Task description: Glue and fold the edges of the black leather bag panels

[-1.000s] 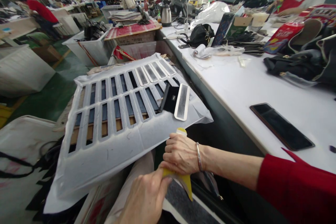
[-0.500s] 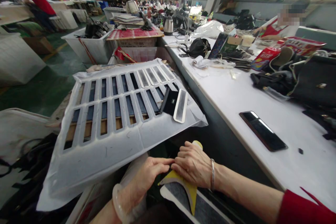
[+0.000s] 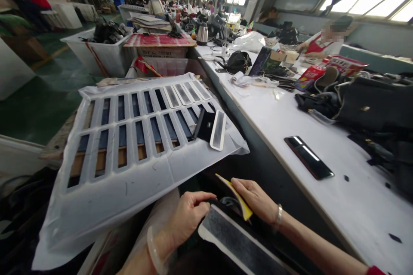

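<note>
strip (image 3: 240,245), long axis running lower right, lies just under both hands; right hand (image 3: 258,202) pinches yellow scraper (image 3: 237,197), left hand (image 3: 190,217) loosely curled, empty.

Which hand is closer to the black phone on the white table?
The right hand. It sits just below and left of the phone, holding a yellow piece. The left hand is farther left.

Yellow strip (image 3: 238,200), white-edged grey pad (image 3: 235,240) (speckled).
</note>
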The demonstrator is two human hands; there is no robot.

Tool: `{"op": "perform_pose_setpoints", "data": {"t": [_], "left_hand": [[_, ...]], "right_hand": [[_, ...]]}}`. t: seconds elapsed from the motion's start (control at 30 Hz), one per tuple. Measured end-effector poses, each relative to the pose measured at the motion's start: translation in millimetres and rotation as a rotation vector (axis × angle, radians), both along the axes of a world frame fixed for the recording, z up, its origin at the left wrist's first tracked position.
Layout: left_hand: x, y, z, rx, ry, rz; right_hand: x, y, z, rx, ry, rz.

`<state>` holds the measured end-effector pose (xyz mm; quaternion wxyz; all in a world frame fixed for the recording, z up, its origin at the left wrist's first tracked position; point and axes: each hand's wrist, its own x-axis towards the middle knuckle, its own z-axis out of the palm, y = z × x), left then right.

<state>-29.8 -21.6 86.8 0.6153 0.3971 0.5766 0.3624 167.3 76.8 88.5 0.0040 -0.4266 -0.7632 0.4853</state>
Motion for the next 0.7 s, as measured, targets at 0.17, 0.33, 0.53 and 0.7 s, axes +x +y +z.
{"op": "perform_pose_setpoints", "data": {"t": [0.17, 0.33, 0.53, 0.7], "left_hand": [[-3, -2, -8.6, 0.054, -0.038, -0.022], [-11, -3, -13.6, -0.024, -0.318, -0.008], [-14, 1, -10.7, -0.081, -0.259, 0.018], [-10, 8, -1.6, -0.032, -0.228, -0.044]], "right_hand": [[-23, 4, -3.1, -0.078, 0.029, -0.024], [-23, 12, -3.9, -0.101, 0.109, -0.083], [-12, 10, 1.4, -0.341, 0.264, -0.169], [-8, -5, 11.2, -0.175, 0.314, -0.099]]}}
